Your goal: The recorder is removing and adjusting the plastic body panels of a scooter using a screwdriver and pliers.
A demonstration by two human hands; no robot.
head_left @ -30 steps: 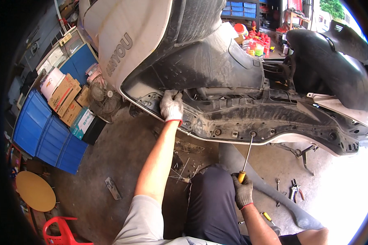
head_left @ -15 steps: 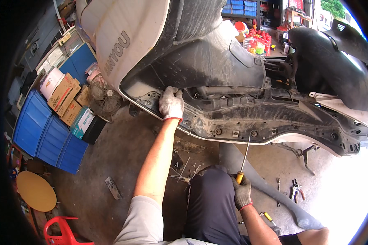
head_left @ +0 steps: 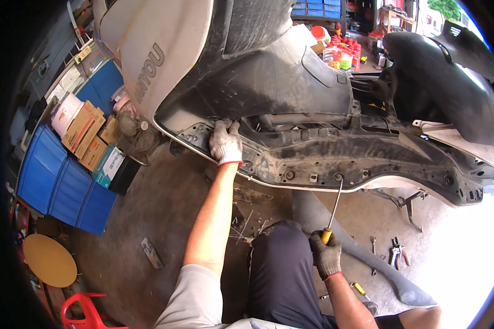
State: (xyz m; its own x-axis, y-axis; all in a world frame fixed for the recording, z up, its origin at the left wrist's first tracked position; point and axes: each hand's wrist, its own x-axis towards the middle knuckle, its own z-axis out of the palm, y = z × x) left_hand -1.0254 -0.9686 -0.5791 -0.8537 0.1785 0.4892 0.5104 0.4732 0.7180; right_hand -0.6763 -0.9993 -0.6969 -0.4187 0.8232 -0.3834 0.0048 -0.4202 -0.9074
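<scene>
A scooter with a white and black body spans the view, its dusty black lower side panel (head_left: pixel 299 159) towards me. My left hand (head_left: pixel 226 143), in a grey knit glove, is closed over the inner edge of that panel near its front end; its fingertips are partly hidden. In my gloved right hand (head_left: pixel 327 256), closed beside my knee, is a screwdriver (head_left: pixel 335 205) with a yellow handle and long metal shaft. It points up, slightly tilted to the right. Its tip is at a round recess in the panel's lower edge; whether it is seated there I cannot tell.
On the floor at right lie pliers (head_left: pixel 396 253), a wrench (head_left: pixel 374 245), a yellow-handled tool (head_left: pixel 360 289) and a long grey trim strip (head_left: pixel 368 255). Blue bins (head_left: pixel 66 181), cardboard boxes (head_left: pixel 85 129), a fan (head_left: pixel 132 131) and a red chair (head_left: pixel 82 312) stand at left.
The screwdriver's tip has moved up and right onto the round recess, and its shaft leans a little differently. My left hand keeps its place on the panel. The view has shifted slightly.
</scene>
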